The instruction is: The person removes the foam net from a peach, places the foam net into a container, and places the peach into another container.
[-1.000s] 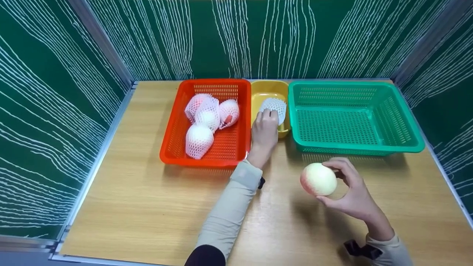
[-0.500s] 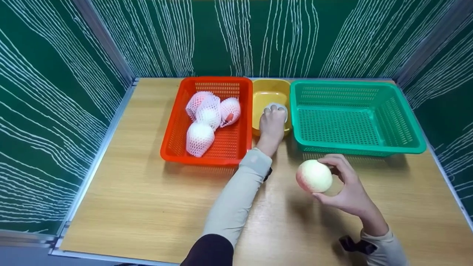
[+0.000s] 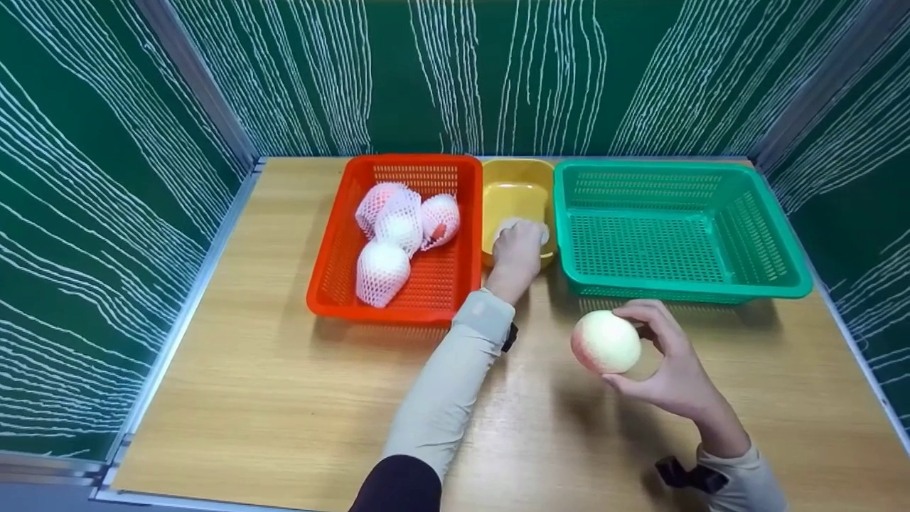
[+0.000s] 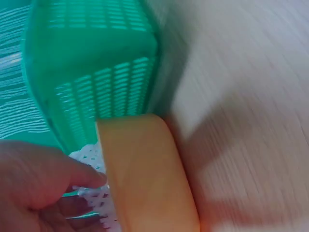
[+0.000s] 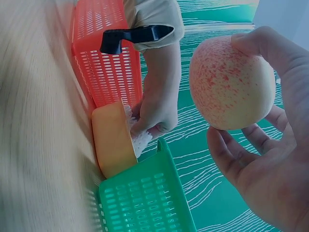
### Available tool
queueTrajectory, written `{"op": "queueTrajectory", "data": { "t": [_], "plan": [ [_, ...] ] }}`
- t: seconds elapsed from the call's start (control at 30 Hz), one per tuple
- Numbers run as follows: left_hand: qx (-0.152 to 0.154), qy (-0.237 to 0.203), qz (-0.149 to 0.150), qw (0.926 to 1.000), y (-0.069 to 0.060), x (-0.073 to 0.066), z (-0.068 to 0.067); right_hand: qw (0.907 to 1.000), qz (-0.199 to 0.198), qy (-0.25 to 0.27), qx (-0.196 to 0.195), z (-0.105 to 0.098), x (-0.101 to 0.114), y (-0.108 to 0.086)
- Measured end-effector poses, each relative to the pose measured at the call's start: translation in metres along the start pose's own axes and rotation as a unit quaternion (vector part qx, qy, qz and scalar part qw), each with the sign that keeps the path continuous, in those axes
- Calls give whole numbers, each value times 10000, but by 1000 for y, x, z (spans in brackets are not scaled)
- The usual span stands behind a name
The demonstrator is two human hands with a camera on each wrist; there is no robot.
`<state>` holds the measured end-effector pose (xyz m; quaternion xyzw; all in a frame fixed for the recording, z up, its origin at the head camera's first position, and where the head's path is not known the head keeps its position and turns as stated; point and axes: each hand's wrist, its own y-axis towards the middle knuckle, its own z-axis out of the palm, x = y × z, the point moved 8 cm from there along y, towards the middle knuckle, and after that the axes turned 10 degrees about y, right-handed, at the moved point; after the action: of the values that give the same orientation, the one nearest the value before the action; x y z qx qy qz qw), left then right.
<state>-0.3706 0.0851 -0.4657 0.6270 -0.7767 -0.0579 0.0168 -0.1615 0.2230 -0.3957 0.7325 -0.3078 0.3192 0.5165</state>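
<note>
My left hand (image 3: 517, 259) reaches down into the yellow tub (image 3: 509, 195) and grips a white foam net (image 4: 89, 154), mostly covered by the fingers in the head view. Thumb and fingers lie around the net at the tub's rim in the left wrist view. My right hand (image 3: 672, 377) holds a bare peach (image 3: 606, 343) above the table, in front of the green basket (image 3: 682, 288). Pale yellow with a red-speckled side, the peach (image 5: 227, 84) sits between thumb and fingertips.
Left of the tub, a red basket (image 3: 441, 284) contains several peaches (image 3: 384, 267) in foam nets. The green basket stands directly right of the tub. Green panels (image 3: 391, 85) with white lines enclose the wooden table (image 3: 284, 398) at the back and sides.
The left hand has pushed the foam net lower into the yellow tub, and less of the net shows now. The right hand has shifted slightly left with the peach.
</note>
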Motion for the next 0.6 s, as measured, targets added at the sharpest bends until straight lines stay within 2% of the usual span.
{"op": "queueTrajectory", "data": {
  "t": [0.17, 0.27, 0.6],
  "plan": [
    [687, 266, -21, 9973, -3, -1, 12, 10000, 22, -48, -21, 0, 0, 1],
    [1129, 517, -135, 9922, -6, -1, 18, 10000, 36, -73, -25, 0, 1, 2],
    [1718, 1276, -501, 9755, -7, 0, 33, 9998, 164, 76, -126, -2, -2, 2]
  ]
}}
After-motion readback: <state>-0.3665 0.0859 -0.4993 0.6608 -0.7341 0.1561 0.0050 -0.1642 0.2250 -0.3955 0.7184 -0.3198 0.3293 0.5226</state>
